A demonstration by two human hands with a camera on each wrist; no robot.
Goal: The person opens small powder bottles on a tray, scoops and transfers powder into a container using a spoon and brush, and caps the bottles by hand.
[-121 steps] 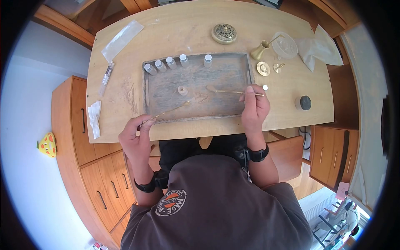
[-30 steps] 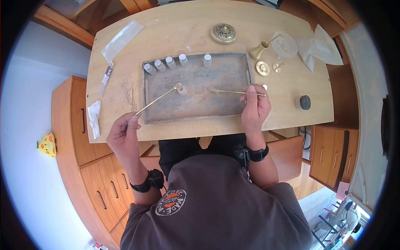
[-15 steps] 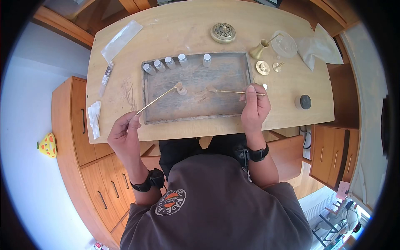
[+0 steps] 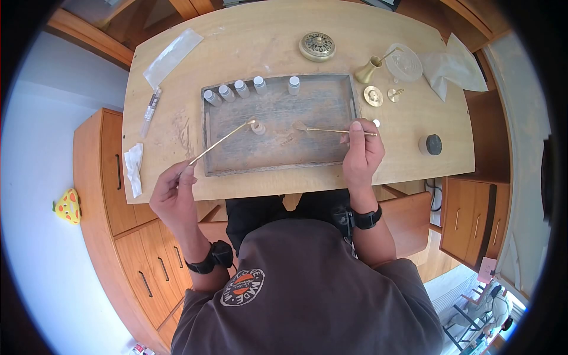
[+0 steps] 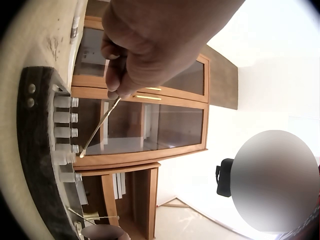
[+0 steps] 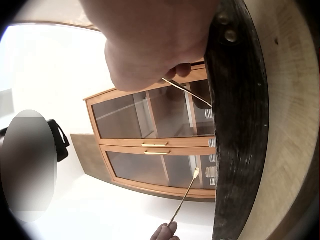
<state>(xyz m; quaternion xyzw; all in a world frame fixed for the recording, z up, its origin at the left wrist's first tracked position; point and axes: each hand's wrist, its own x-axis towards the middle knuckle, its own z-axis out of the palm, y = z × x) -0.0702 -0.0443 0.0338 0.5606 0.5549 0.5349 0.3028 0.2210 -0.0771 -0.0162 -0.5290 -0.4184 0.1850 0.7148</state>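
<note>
My left hand (image 4: 175, 190) pinches the handle end of a long thin brass spoon (image 4: 222, 142), beyond the tray's near left corner. The spoon's small tip is right at the mouth of an uncapped little bottle (image 4: 258, 129), which stands upright in the middle of the dark wooden tray (image 4: 278, 167). In the left wrist view the spoon (image 5: 100, 127) slants down from the fingers. Over the tray's right edge, my right hand (image 4: 362, 155) grips a slim brass-handled tool (image 4: 331, 131) with a brownish fan-shaped end low over the tray. Some brown powder (image 4: 287, 139) lies between the bottle and that end.
Several white-capped bottles (image 4: 242, 89) line the tray's back wall. Behind the tray sits a pierced brass censer (image 4: 318, 47). At right are a brass vase (image 4: 368, 72), a glass dish (image 4: 404, 64) and a dark-lidded jar (image 4: 431, 145). A pen-like tube (image 4: 151, 112) lies left.
The brass spoon has gone from low over the powder to the bottle's mouth, the left hand shifting left. Less powder shows on the tray. My right hand stays nearly still.
</note>
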